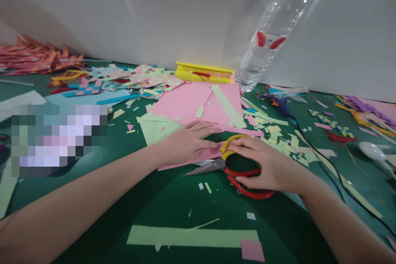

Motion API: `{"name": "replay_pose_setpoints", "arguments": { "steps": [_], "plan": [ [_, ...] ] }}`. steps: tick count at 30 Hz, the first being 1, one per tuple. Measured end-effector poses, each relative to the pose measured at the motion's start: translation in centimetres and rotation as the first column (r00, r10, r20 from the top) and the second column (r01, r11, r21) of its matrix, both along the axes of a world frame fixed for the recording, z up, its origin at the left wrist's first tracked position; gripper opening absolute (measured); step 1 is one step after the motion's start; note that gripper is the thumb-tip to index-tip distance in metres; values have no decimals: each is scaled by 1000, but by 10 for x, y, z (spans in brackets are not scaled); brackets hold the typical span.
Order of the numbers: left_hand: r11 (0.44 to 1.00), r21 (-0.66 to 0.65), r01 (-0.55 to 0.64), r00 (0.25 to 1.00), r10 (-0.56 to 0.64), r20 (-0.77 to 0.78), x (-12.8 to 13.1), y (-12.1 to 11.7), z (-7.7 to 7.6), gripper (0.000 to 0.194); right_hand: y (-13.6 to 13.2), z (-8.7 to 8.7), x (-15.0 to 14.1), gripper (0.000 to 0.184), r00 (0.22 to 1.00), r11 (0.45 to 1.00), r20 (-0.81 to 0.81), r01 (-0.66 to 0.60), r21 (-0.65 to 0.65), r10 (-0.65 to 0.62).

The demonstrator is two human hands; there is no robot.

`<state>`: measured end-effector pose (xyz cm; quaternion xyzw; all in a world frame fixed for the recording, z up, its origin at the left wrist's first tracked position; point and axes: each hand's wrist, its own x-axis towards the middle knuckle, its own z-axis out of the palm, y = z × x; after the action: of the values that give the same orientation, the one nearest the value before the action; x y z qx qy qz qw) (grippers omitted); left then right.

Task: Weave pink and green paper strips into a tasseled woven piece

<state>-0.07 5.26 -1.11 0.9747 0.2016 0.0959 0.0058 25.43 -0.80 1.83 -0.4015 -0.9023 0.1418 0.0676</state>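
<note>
My left hand (185, 142) lies flat, fingers stretched out, on a pink paper sheet (188, 101) at the middle of the green table (93, 198). My right hand (269, 165) rests over red-handled scissors (235, 171) that lie on the table with the blades pointing left; its fingers curl around a yellow paper loop (230, 142) beside the handles. A strip of pink paper runs under both hands.
Paper scraps in green, pink and yellow litter the table. A clear plastic bottle (272, 33) leans at the back, beside a yellow box (202, 72). A blue glue gun (278, 103) with a black cord lies right. Woven paper pieces (40, 60) pile up far left.
</note>
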Motion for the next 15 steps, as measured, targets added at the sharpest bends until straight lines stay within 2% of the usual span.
{"name": "replay_pose_setpoints", "arguments": {
  "steps": [5,10,15],
  "plan": [
    [997,-75,1,1000,0,8,0,2,-1,31,2,-6,-5,53,1000,1000,-13,14,22,-13],
    [996,-87,1,999,2,33,0,3,-2,30,1,-3,-4,53,1000,1000,-27,3,-2,-3],
    [993,-117,-22,999,25,29,0,2,-1,31,-1,-2,-10,48,999,999,-32,-26,28,27]
  ]
}}
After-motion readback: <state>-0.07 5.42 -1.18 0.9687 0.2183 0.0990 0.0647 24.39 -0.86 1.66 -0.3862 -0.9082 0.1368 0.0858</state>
